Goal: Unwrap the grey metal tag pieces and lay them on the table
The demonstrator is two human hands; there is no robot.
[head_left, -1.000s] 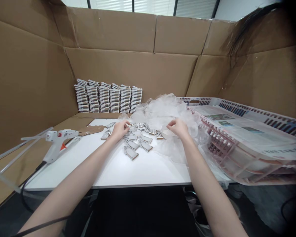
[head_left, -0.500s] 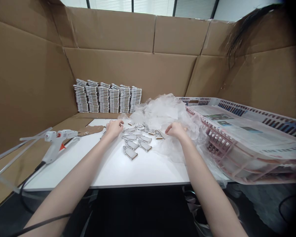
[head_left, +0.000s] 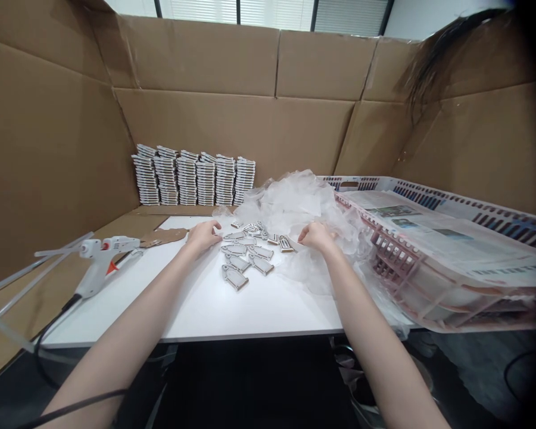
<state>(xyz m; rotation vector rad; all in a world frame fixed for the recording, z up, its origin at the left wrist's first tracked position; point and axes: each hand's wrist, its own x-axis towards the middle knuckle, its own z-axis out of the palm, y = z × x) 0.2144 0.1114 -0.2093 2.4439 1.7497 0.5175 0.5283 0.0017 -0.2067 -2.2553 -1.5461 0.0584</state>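
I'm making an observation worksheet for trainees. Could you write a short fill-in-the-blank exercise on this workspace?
1. The hand nearer the glue gun is the person's ____ one.
2. The loose grey pieces lie on a tabletop coloured ____.
3. Along the cardboard back wall, the stacks in a row number ____.
4. The plastic basket stands on the person's ____ side.

Missing words: left; white; six; right.

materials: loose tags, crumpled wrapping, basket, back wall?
Loose tags: dull grey faces, darker edges; perhaps metal, though painted wood or plastic is possible.
Crumpled wrapping: likely thin plastic film, cloudy and see-through in places.
Basket: probably rigid moulded plastic, going by the pink slotted side.
Back wall: cardboard, matte brown with straight fold creases.
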